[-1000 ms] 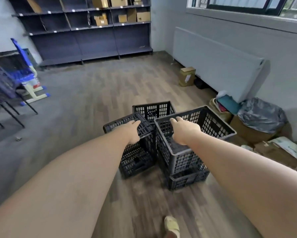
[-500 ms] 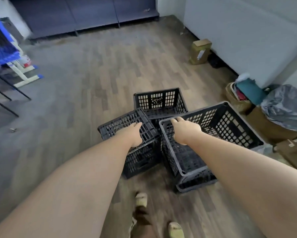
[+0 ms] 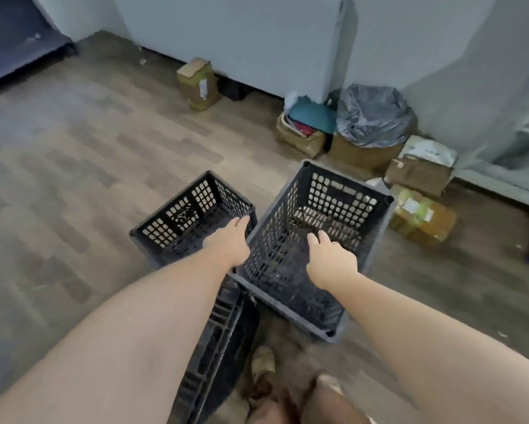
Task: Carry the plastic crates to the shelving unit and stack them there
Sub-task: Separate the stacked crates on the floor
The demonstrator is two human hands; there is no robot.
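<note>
L hand (image 3: 231, 243) curled on crate (image 3: 315, 240) rim | R hand (image 3: 330, 258) spread inside, nothing held (grip unclear) | risk: crate tipped if lifted one-sided, second crate (image 3: 193, 215) knocked.

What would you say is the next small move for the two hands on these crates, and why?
Probably close the right hand on a wall of the big crate. It hovers over the crate's inside with fingers loose, gripping nothing, while the left hand is already at the crate's left rim, though its grip is hidden. The crate needs holds on both sides before it is lifted.
</note>
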